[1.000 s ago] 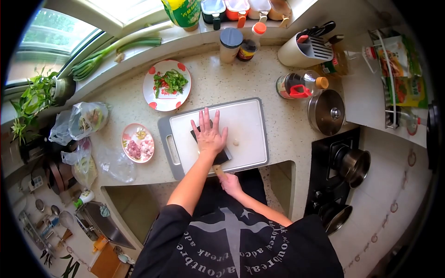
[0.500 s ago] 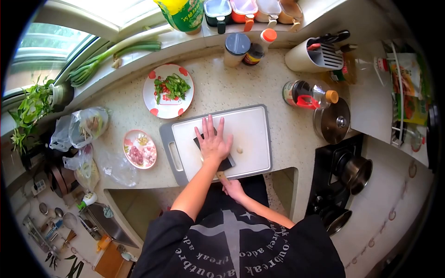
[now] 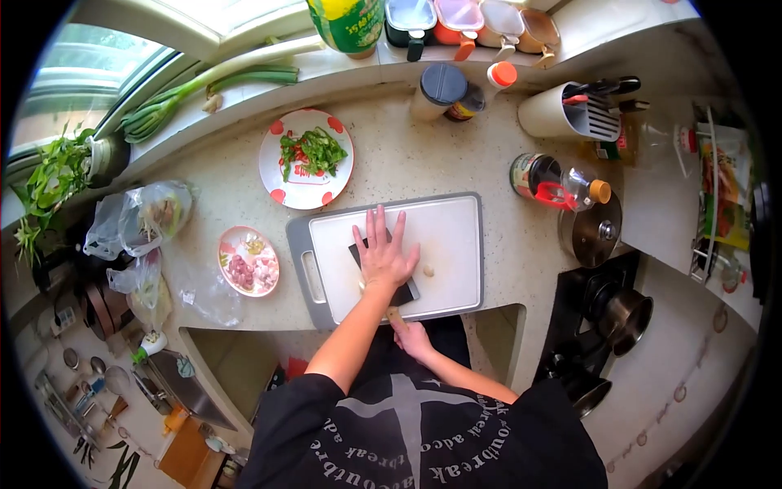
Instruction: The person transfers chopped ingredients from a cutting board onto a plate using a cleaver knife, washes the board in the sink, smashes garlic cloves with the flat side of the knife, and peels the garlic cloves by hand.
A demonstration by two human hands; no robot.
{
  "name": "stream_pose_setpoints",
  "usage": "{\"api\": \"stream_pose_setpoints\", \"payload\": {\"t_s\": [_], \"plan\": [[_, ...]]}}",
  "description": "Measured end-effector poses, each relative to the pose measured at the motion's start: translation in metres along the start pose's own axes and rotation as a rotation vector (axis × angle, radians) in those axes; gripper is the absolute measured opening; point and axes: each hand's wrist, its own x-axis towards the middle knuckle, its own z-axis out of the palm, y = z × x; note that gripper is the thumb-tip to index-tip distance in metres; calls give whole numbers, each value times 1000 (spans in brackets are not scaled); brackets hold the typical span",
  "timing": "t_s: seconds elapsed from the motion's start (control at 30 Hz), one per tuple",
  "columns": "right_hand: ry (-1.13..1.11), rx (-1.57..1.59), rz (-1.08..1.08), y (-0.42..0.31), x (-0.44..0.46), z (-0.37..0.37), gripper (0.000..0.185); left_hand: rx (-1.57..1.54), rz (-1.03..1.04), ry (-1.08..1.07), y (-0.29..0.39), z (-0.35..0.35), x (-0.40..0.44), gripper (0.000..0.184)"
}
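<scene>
A cleaver lies flat on the white cutting board with the grey rim. My left hand is open, its palm pressed on the broad blade and its fingers spread over it. My right hand is closed around the wooden handle at the board's near edge. To the right of the blade sits a small pale piece, possibly a garlic clove. Another pale bit shows at the blade's left side. Whatever is under the blade is hidden.
Behind the board stands a plate of cut green and red peppers. A smaller plate holds chopped meat. Plastic bags lie left. Bottles, a lidded pot, a knife holder and the stove are right.
The view has shifted slightly, so the counter appears a little further right. Both hands keep their places on the cleaver, with hardly any visible movement.
</scene>
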Motion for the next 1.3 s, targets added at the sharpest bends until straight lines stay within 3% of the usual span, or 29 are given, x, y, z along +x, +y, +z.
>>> {"api": "stream_pose_setpoints", "payload": {"t_s": [0.27,0.53,0.7,0.9,1.3], "plan": [[80,68,-134,18,-1,7,60,-4,31,89,-1,2,-5,75],[-37,26,-247,22,-20,17,58,43,-39,189,-8,-45,-30,75],[-38,-44,-316,33,-15,27,56,55,-107,196,-32,-37,-49,76],[24,-223,-282,38,-9,20,61,58,-137,168,-39,-18,-57,77],[-149,-143,-52,32,1,17,62,83,-141,76,-39,-16,-52,79]]}}
